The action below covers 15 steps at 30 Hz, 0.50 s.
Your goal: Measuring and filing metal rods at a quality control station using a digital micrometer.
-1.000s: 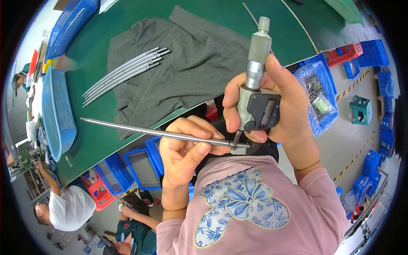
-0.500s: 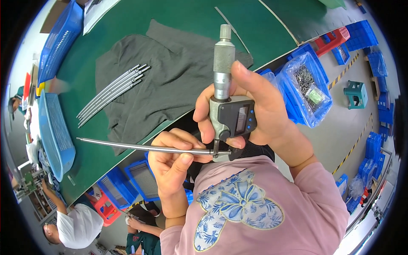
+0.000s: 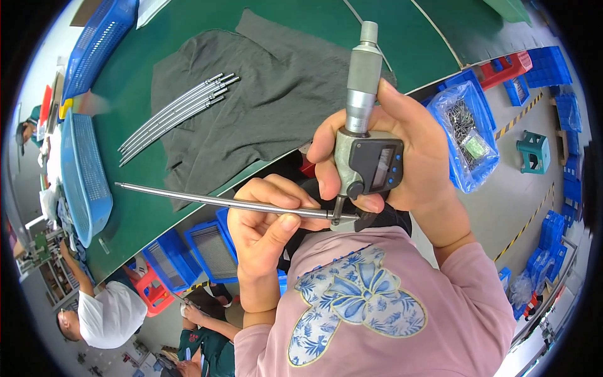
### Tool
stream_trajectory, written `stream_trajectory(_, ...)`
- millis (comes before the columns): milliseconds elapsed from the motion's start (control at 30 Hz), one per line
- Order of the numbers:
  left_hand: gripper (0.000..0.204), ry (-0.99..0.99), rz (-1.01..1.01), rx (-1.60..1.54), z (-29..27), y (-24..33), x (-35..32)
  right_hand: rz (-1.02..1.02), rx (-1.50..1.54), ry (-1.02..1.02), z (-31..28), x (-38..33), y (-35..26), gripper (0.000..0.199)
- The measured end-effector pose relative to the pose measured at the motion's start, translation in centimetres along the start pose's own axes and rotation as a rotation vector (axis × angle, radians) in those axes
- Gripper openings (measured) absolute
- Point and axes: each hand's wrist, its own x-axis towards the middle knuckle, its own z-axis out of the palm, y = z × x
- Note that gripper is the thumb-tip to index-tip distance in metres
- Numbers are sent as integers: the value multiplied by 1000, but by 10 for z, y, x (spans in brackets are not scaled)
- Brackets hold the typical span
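My left hand point(image 3: 267, 226) pinches a long thin metal rod point(image 3: 207, 200) between thumb and fingers. The rod points left over the table edge, and its right end sits in the jaws of a digital micrometer point(image 3: 367, 81). My right hand point(image 3: 414, 151) is wrapped round the micrometer's grey frame, its thumb up beside the thimble. The micrometer stands upright with its dark display facing me; the reading is too small to make out. Several similar metal rods point(image 3: 176, 116) lie side by side on a dark grey cloth point(image 3: 251, 69) beyond my left hand.
The green table point(image 3: 135, 207) carries blue perforated baskets point(image 3: 86, 169) along its left. Blue bins of metal rods point(image 3: 213, 248) stand below its near edge. At right are a plastic-lined blue bin of small metal parts point(image 3: 468, 129) and a green stool point(image 3: 532, 152). Two co-workers point(image 3: 113, 314) sit at lower left.
Both hands, with the micrometer and rod, have shifted right in the picture, and the micrometer leans a little more to the right. The rod's end stays in the jaws.
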Motion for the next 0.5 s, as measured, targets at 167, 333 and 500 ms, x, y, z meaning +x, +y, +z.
stream_trajectory(167,13,-16,13,16,-1,-1,0,-6,-48,-10,-1,1,0,71)
stream_trajectory(333,13,-13,15,29,1,-2,0,-27,-114,-31,-3,-2,0,70)
stream_trajectory(500,14,8,15,50,-2,-1,-1,-8,-84,-54,-3,1,3,69)
